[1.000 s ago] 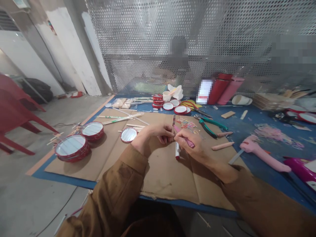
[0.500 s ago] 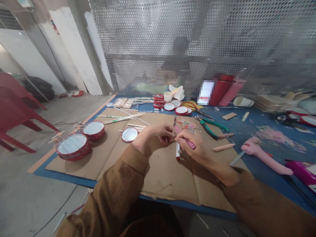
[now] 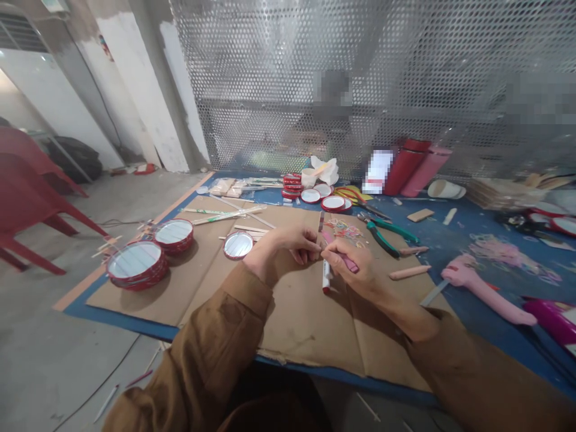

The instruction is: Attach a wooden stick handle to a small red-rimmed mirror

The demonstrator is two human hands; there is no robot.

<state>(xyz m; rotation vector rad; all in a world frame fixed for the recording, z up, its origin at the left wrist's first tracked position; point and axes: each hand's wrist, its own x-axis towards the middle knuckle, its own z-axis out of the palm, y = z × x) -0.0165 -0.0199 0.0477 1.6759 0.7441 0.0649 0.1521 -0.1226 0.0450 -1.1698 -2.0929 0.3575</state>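
Above the brown cardboard (image 3: 306, 327), my left hand (image 3: 302, 245) is closed, thumb and fingers pinched round something too small to make out. My right hand (image 3: 348, 259) is closed on a pink tool (image 3: 350, 263), its fingertips almost meeting those of the left. Below the fingertips lies a white marker with a red end (image 3: 326, 282). Colourful rubber bands (image 3: 348, 231) lie just beyond the hands. Left of my left hand rests a round red-rimmed tin (image 3: 238, 245), near some thin wooden sticks (image 3: 252, 230).
Stacked red tins (image 3: 137, 264) stand at the left. Green-handled pliers (image 3: 382, 237) and a pink glue gun (image 3: 488, 288) lie right. Behind are a phone (image 3: 378, 172), a red bottle (image 3: 407, 166) and a perforated metal screen (image 3: 270, 78). A red chair (image 3: 40, 210) stands left.
The whole view has shifted slightly, with things a little further right in it. Both hands keep nearly the same pose and hold, close together over the cardboard.
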